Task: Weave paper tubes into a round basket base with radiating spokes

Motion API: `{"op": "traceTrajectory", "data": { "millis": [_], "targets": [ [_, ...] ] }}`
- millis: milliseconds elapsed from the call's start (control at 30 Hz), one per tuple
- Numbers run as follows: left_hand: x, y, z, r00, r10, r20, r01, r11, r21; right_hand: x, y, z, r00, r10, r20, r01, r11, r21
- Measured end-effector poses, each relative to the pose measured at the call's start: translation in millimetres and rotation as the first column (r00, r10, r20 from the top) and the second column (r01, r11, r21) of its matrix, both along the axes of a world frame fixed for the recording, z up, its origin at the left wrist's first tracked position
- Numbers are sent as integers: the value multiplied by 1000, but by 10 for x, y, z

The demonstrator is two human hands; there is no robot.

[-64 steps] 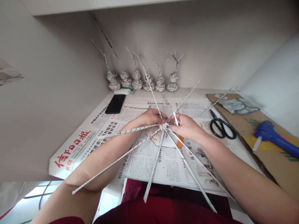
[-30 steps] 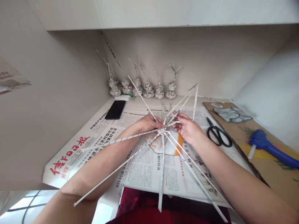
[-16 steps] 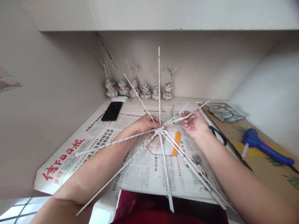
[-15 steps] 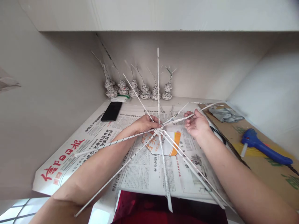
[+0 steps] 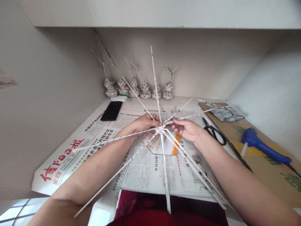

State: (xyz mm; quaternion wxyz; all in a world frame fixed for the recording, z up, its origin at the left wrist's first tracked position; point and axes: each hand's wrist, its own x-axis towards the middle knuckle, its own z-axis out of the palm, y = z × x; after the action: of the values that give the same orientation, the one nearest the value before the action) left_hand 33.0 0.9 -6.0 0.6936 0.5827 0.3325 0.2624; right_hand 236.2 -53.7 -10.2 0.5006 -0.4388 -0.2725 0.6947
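At the middle of the desk (image 5: 182,99), above the newspaper (image 5: 150,179), is a star of rolled-paper sticks (image 5: 160,129), its spokes spreading every way from a knotted centre. The left hand (image 5: 147,122) pinches it beside that centre, thumb against fingers; the right hand (image 5: 187,129) has thumb and forefinger closed on one spoke just right of it, the other fingers loosely curled. Beneath lies a white-and-orange card (image 5: 154,142). Farther right are black scissors (image 5: 215,133), then a blue glue gun (image 5: 265,146) on cardboard (image 5: 265,172). Left lies a black phone (image 5: 111,110); woven gourd shapes (image 5: 145,91) line the back.
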Motion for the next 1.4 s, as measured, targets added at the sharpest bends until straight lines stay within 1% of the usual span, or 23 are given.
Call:
{"op": "traceTrajectory", "data": {
  "millis": [100,200,267,433,600,667,733,800,867,933,967,1000,1067,1100,1133,1167,1200,1233,1300,1400],
  "targets": [
    [2,-11,9,1000,4,23,-3,999,-32,-45,-16,6,994,87,-60,-88,996,-9],
    [4,-9,7,998,38,40,-35,997,-72,-93,-26,7,993,100,-69,-104,993,-59],
    [6,0,-5,997,55,49,-51,995,-84,-128,-31,-4,995,81,-62,-85,993,-78],
    [11,29,-42,993,96,64,-91,993,-75,-207,-30,-47,997,75,-34,-77,995,-61],
    [14,41,-60,985,170,21,-169,985,-41,-291,-52,-56,999,-45,17,46,993,-112],
    [14,48,-68,978,208,-16,-209,977,-32,-336,-84,-53,993,-88,74,94,992,-89],
    [11,59,-77,971,233,-48,-234,972,-14,-385,-124,-52,979,-134,156,142,989,-39],
    [2,70,-85,968,244,-63,-243,970,31,-427,-160,-56,954,-174,244,171,985,34],
    [-13,78,-87,967,239,-83,-232,969,84,-447,-184,-66,916,-202,346,163,977,138],
    [-31,81,-82,971,207,-120,-194,974,114,-433,-191,-75,840,-230,492,105,957,269],
    [-41,82,-77,973,183,-140,-166,978,122,-414,-191,-78,772,-262,580,66,939,337],
    [-49,83,-73,975,155,-157,-135,982,129,-388,-188,-78,678,-307,667,16,914,404],
    [-62,85,-67,980,100,-174,-76,987,140,-332,-180,-71,436,-427,793,-121,845,521],
    [-66,87,-66,982,79,-174,-55,988,142,-307,-175,-66,312,-483,818,-207,805,555],
    [-69,89,-65,983,64,-170,-40,989,143,-288,-170,-61,206,-530,822,-295,767,569],
    [-70,90,-64,984,55,-167,-31,990,141,-275,-166,-58,124,-562,818,-373,738,563],
    [-69,90,-63,985,54,-167,-31,990,136,-268,-162,-56,68,-577,814,-429,720,546],
    [-68,90,-62,984,59,-169,-38,991,129,-268,-161,-56,37,-575,817,-463,715,524],
    [-64,89,-61,982,74,-175,-56,993,107,-280,-167,-58,23,-537,844,-476,736,481],
    [-59,87,-70,981,93,-169,-77,992,95,-309,-198,-54,79,-472,878,-432,778,457]
  ]
}}
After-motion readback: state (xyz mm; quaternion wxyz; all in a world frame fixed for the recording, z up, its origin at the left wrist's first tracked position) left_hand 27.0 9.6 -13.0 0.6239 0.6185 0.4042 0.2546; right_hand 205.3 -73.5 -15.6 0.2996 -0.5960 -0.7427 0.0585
